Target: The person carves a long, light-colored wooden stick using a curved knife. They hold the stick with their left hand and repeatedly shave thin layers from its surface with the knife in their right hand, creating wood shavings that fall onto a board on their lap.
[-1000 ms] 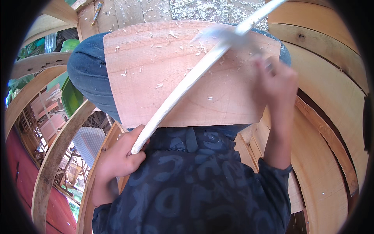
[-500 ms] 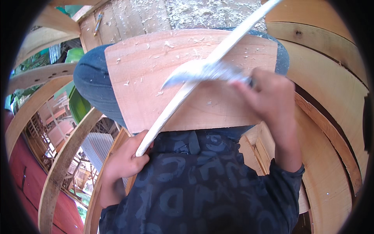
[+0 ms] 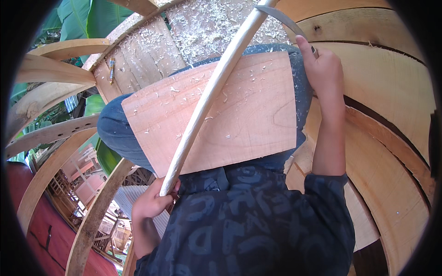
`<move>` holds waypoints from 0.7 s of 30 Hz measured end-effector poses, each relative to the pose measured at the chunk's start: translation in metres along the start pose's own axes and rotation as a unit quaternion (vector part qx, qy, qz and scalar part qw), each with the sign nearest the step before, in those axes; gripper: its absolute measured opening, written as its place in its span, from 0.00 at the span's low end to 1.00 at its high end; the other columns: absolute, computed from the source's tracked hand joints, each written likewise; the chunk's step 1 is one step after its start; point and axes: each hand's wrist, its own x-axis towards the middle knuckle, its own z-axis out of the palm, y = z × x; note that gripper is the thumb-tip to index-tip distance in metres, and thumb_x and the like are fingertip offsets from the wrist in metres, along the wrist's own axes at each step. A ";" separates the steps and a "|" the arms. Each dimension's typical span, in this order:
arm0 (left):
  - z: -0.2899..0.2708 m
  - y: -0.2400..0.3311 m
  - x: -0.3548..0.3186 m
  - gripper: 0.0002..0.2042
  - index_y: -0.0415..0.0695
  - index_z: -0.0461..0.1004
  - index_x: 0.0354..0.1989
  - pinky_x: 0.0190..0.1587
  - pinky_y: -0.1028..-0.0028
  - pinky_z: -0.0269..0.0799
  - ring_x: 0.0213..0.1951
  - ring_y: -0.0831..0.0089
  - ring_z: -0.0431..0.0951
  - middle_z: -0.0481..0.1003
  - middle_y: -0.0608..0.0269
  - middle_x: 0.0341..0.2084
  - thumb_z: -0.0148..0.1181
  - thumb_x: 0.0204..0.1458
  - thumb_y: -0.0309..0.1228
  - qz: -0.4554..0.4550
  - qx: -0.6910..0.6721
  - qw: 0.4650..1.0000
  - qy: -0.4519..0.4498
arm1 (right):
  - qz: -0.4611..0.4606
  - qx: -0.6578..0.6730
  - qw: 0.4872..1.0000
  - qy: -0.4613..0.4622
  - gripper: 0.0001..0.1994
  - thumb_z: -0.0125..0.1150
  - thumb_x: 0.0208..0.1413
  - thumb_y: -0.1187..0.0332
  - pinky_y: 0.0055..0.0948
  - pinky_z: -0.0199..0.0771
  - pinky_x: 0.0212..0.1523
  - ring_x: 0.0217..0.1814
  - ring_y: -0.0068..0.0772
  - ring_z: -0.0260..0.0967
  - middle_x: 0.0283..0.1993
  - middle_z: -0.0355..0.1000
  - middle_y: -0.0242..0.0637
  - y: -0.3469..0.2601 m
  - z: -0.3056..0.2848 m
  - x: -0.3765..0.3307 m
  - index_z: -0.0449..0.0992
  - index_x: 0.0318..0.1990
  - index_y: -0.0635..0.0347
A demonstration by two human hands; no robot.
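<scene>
A long pale wooden stick point(image 3: 206, 99) runs slantwise from my waist up past the top of the picture. Its near end is gripped by my left hand point(image 3: 156, 200), fingers wrapped round it. In my right hand point(image 3: 322, 68) is a knife with a curved blade point(image 3: 281, 18), my thumb pressed along its back. The blade lies across the far part of the stick, where it appears to touch. Most of the handle is hidden in my fist. Under the stick a flat wooden board point(image 3: 258, 119) rests across my lap, scattered with thin shavings.
Wood shavings point(image 3: 202, 34) cover the plank floor beyond my knees. A small slim tube-like object point(image 3: 112, 71) lies on the floor at far left. Curved wooden ribs point(image 3: 96, 216) stand on the left, and a wall of planks point(image 3: 382, 76) bends round my right.
My right hand has moved the knife away from me along the stick, from above the board's middle to beyond its far edge. My left hand still holds the near end.
</scene>
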 end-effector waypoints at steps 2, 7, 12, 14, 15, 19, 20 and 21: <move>0.001 -0.007 0.006 0.11 0.39 0.66 0.34 0.32 0.74 0.66 0.29 0.78 0.67 0.66 0.67 0.24 0.51 0.38 0.23 0.041 0.030 0.999 0.013 | 0.009 0.007 0.999 -0.036 0.37 0.53 0.54 0.32 0.39 0.67 0.20 0.14 0.42 0.66 0.12 0.64 0.45 0.004 0.000 -0.007 0.70 0.12 0.62; -0.006 0.006 0.006 0.12 0.39 0.67 0.35 0.30 0.75 0.64 0.28 0.78 0.65 0.65 0.69 0.24 0.51 0.37 0.23 0.042 0.043 0.998 -0.010 | -0.153 -0.029 0.987 -0.037 0.38 0.54 0.52 0.32 0.37 0.70 0.24 0.20 0.46 0.72 0.16 0.68 0.50 -0.022 0.001 -0.033 0.74 0.15 0.64; 0.000 0.007 -0.009 0.16 0.35 0.67 0.39 0.32 0.74 0.67 0.28 0.76 0.68 0.68 0.62 0.26 0.56 0.39 0.27 0.084 0.245 0.948 0.185 | -0.011 0.113 0.993 0.044 0.35 0.56 0.55 0.38 0.36 0.62 0.21 0.16 0.40 0.61 0.13 0.63 0.46 0.010 -0.012 0.015 0.70 0.17 0.68; 0.011 0.013 -0.019 0.20 0.35 0.67 0.43 0.38 0.66 0.69 0.32 0.61 0.73 0.72 0.52 0.29 0.64 0.43 0.32 0.090 0.304 0.910 0.268 | -0.038 0.161 0.985 0.040 0.34 0.57 0.57 0.40 0.35 0.57 0.21 0.16 0.35 0.54 0.12 0.58 0.41 0.014 -0.006 0.021 0.67 0.18 0.69; 0.018 0.015 -0.021 0.22 0.35 0.66 0.43 0.39 0.64 0.69 0.33 0.57 0.74 0.73 0.49 0.30 0.65 0.44 0.34 0.100 0.324 0.891 0.303 | -0.054 0.178 0.982 0.032 0.33 0.57 0.58 0.42 0.35 0.55 0.20 0.16 0.32 0.51 0.12 0.55 0.38 0.016 -0.005 0.025 0.66 0.18 0.69; 0.034 0.020 -0.015 0.27 0.36 0.64 0.39 0.40 0.56 0.67 0.37 0.41 0.72 0.71 0.41 0.30 0.70 0.44 0.45 0.077 0.350 0.847 0.393 | -0.078 0.280 0.957 -0.002 0.32 0.56 0.61 0.45 0.31 0.48 0.20 0.20 0.21 0.46 0.14 0.49 0.28 0.023 0.001 0.050 0.61 0.18 0.68; 0.035 0.023 -0.012 0.27 0.35 0.64 0.38 0.40 0.55 0.66 0.37 0.41 0.71 0.71 0.40 0.30 0.70 0.44 0.45 0.086 0.344 0.845 0.401 | -0.084 0.290 0.953 -0.010 0.32 0.55 0.62 0.46 0.30 0.47 0.21 0.20 0.20 0.45 0.14 0.48 0.27 0.020 0.003 0.053 0.61 0.19 0.68; 0.037 0.024 -0.012 0.28 0.35 0.64 0.38 0.40 0.55 0.66 0.37 0.41 0.71 0.71 0.40 0.30 0.70 0.44 0.46 0.094 0.351 0.837 0.410 | -0.089 0.301 0.949 -0.016 0.31 0.54 0.62 0.46 0.30 0.46 0.21 0.21 0.19 0.45 0.15 0.48 0.26 0.017 0.006 0.054 0.60 0.19 0.67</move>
